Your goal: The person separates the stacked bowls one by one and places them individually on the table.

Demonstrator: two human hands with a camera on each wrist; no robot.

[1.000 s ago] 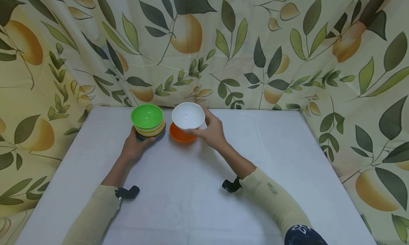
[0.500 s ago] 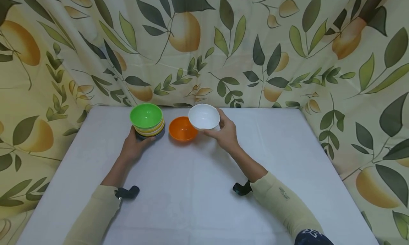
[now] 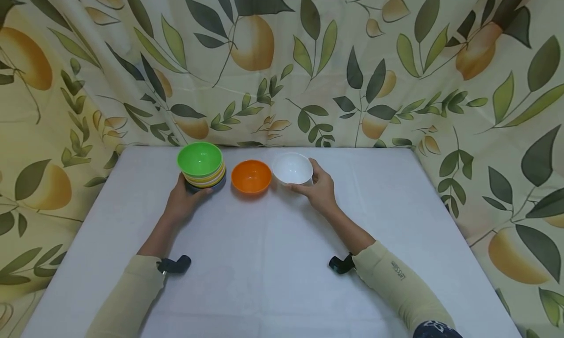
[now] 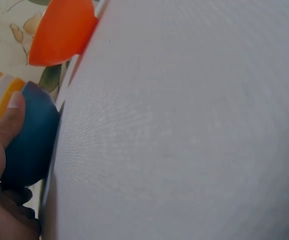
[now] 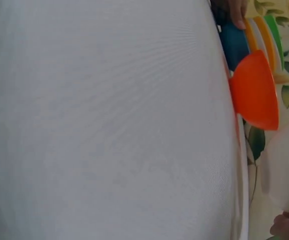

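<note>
My left hand (image 3: 181,202) grips a stack of nested bowls at the back left of the table, thumb on the dark blue bowl (image 4: 37,135) at the bottom. Yellow and white rims show above it, with a green bowl (image 3: 200,158) on top. Just right of the stack, an orange bowl (image 3: 251,177) stands upright by itself. My right hand (image 3: 321,190) holds a white bowl (image 3: 293,168) by its right side, thumb at the front. In the right wrist view that white bowl hangs a little above the tabletop, its opening facing up.
A white cloth covers the table (image 3: 264,259), whose back edge runs close behind the bowls. Behind it hangs a curtain (image 3: 335,73) printed with fruit and leaves. Each wrist carries a small black camera mount (image 3: 175,264).
The white bowl has moved right and downward in my right hand, from over the orange bowl to beside it, uncovering the orange bowl. My left hand keeps its grip on the stack.
</note>
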